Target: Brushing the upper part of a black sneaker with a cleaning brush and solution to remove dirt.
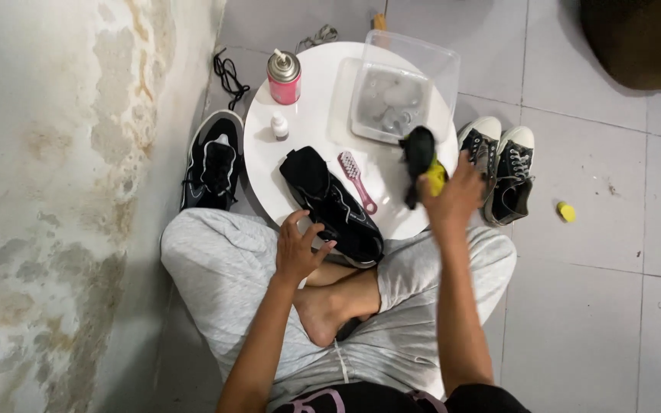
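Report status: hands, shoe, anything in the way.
Left hand grips black sneaker on round white table. Right hand holds black-and-yellow cloth above it. Pink brush lies beside the sneaker, apart.

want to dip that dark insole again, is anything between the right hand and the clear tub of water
Nothing visible does. The right hand holds the dark insole with a yellow piece just in front of the clear tub, near its front corner. The pink brush lies to the side, outside that path.
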